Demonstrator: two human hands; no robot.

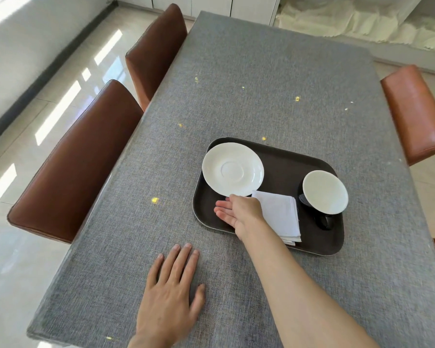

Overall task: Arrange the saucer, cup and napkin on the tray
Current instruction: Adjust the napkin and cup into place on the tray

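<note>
The tray (pixel 281 162), dark and oblong, lay on the grey table (pixel 236 84), its long axis running from upper left to lower right. The saucer (pixel 232 169) sat flat in the tray's far left corner, just beyond the right hand (pixel 239 213). The thumb tip met or nearly met the saucer's near rim; contact could not be confirmed. The napkin (pixel 279 217), white and folded square, lay just right of that hand, its far corner at the saucer's edge and its long side running toward the tray's near rim. The cup (pixel 324 192), dark outside and white inside, stood at the tray's right end, tilted toward the camera, handle pointing to the near rim.

The right arm reached forward across the table, wrist over the tray's near rim. The hand was open, palm turned left and up, fingers extended together, gripping nothing. The left hand (pixel 171 292) rested flat on the table, palm down, fingers spread, well short of the tray.
</note>
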